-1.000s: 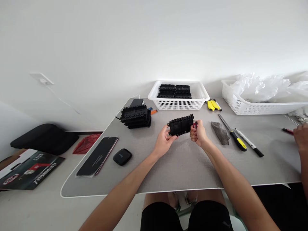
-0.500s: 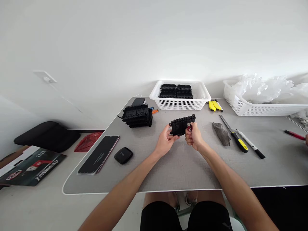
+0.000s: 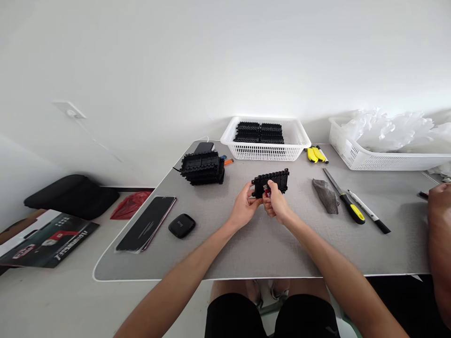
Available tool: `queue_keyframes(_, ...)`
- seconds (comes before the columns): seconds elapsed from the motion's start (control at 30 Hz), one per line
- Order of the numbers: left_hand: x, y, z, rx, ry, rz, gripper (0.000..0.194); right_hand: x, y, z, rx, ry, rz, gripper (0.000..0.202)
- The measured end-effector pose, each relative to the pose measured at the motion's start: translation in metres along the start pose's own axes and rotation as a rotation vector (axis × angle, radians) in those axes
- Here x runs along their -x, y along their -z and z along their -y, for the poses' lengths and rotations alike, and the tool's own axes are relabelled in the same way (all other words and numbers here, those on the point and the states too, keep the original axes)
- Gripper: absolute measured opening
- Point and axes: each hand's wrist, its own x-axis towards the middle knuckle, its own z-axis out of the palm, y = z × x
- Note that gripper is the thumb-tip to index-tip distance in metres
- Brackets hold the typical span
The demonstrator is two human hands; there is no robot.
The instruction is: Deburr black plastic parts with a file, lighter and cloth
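Note:
A black ridged plastic part point(image 3: 281, 180) is held up over the middle of the table, its left end gripped by my left hand point(image 3: 244, 206). My right hand point(image 3: 276, 203) is closed on a small dark red object with a metal end point(image 3: 266, 190), probably a lighter, held against the face of the part. Several similar black parts point(image 3: 200, 168) are stacked to the left. More of them point(image 3: 260, 133) lie in rows inside a white basket point(image 3: 269, 151) behind my hands.
Right of my hands lie a grey cloth point(image 3: 326, 196), a yellow-black handled file point(image 3: 353, 209), a marker point(image 3: 368, 210) and yellow tools point(image 3: 314, 154). Another person's hand point(image 3: 439, 199) is at the right edge. A phone point(image 3: 146, 224) and black case point(image 3: 181, 226) lie left.
My right hand has moved left across the black part with the red object. The other person's hand and forearm have come further into view at the right.

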Motion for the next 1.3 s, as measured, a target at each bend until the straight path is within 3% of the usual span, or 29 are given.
queue_keyframes(0.2,0.001,-0.001,0.004,-0.012,-0.009,-0.005,0.044,0.002,-0.007,0.000,0.019,0.006,0.030,0.043)
queue_keyframes(0.47,-0.001,-0.003,-0.002,0.005,0.024,-0.008,0.048,-0.003,-0.001,0.000,-0.015,-0.027,0.016,0.040)
queue_keyframes(0.93,-0.002,0.000,0.000,0.045,0.007,-0.059,0.060,-0.013,0.040,0.011,-0.168,-0.037,-0.088,0.038)
queue_keyframes(1.13,-0.001,-0.001,-0.004,0.064,0.019,-0.065,0.060,-0.013,0.057,0.014,-0.210,0.030,-0.182,0.044)
queue_keyframes(1.3,-0.003,0.003,-0.007,0.231,0.083,-0.152,0.063,-0.015,0.063,0.010,-0.207,0.253,-0.231,0.053)
